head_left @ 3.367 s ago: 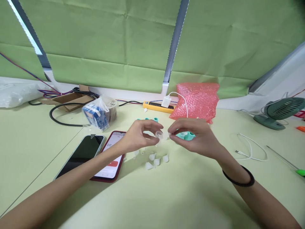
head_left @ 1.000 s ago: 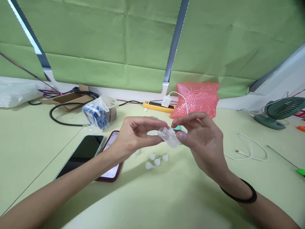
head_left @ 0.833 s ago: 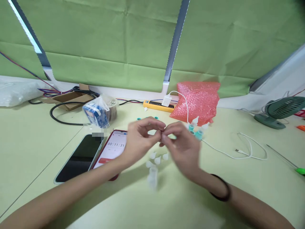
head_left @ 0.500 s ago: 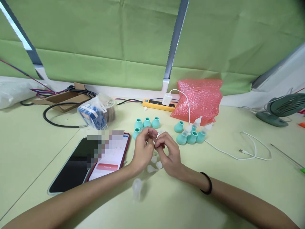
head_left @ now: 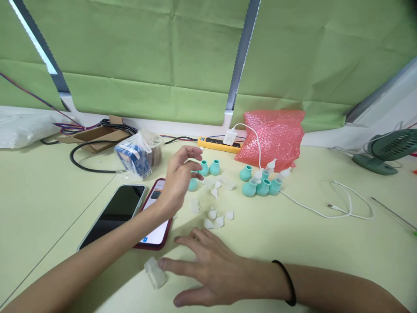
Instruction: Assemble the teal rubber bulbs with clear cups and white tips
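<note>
My left hand (head_left: 178, 184) hangs beside the left group of teal rubber bulbs (head_left: 214, 167), its fingers apart and partly hiding some of them. Low at the front, my right hand (head_left: 216, 267) is spread open, with one fingertip at the end of a short translucent plastic tube (head_left: 155, 273) lying on its side. Beyond that hand lie several small white drop-shaped tips (head_left: 220, 221), and a clear small piece (head_left: 195, 206) is beside them. More white and clear pieces (head_left: 216, 190) lie in front of the bulbs. To the right stands a second cluster of teal bulbs (head_left: 263, 187), some carrying translucent tops.
Two phones lie at left, one dark-screened (head_left: 114, 215) and one lit (head_left: 158, 234) under my left forearm. A bagged blue box (head_left: 132, 158), a yellow power strip (head_left: 221, 145) and a red bubble-wrap bag (head_left: 275, 139) line the back. A white cable (head_left: 325, 216) and green fan (head_left: 374, 164) are right.
My hands have parted from their pinch together. The left moved up and left towards the bulbs; the right came down, opened, and the tube now lies further left. The lit phone's screen changed.
</note>
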The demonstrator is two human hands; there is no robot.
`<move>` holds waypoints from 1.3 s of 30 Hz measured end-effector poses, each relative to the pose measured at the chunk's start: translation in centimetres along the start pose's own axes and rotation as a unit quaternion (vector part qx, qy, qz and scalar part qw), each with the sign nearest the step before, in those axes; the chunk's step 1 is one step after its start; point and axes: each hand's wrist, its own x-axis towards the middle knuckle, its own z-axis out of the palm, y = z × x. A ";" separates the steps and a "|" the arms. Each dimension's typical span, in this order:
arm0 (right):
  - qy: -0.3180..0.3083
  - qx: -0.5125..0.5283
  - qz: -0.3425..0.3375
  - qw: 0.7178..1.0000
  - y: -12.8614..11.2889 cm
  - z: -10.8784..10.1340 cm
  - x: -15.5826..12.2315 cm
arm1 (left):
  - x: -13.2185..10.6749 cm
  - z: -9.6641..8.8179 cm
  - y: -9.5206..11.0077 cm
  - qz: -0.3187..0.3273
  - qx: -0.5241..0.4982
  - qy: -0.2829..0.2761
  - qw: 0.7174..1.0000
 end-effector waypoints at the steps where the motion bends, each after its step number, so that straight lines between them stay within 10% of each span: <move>1: -0.019 -0.013 -0.004 1.000 -0.2 0.1 0.0 | 0.1 -0.4 0.8 0.010 -0.010 -0.001 1.000; 13: -0.090 -0.065 -0.033 0.993 -3.3 0.8 4.5 | 0.2 -2.9 4.3 0.080 -0.039 0.025 0.996; 17: -0.063 -0.119 -0.051 0.990 -3.9 2.4 5.3 | 0.8 -3.9 5.1 0.076 0.100 -0.099 0.987; 19: -0.061 -0.142 -0.083 0.984 -3.6 2.8 5.1 | 1.6 -5.2 5.6 0.052 0.263 -0.262 0.927; 21: -0.054 -0.149 -0.109 0.981 -3.0 2.7 4.5 | 2.4 -6.7 5.7 0.013 0.429 -0.402 0.809; 24: -0.031 -0.127 -0.106 0.986 -2.1 2.2 3.1 | 3.6 -8.4 4.8 -0.066 0.524 -0.487 0.696; 33: 0.109 0.030 -0.031 0.993 0.5 -0.6 -0.8 | 4.3 -8.4 2.9 -0.102 0.550 -0.490 0.669; 36: 0.218 0.222 0.103 0.945 1.3 -2.2 0.0 | 3.6 -7.6 4.5 0.004 0.549 -0.452 0.703; 39: 0.250 0.478 0.324 0.777 2.3 -4.3 1.0 | 2.0 -5.7 5.6 0.147 0.521 -0.336 0.771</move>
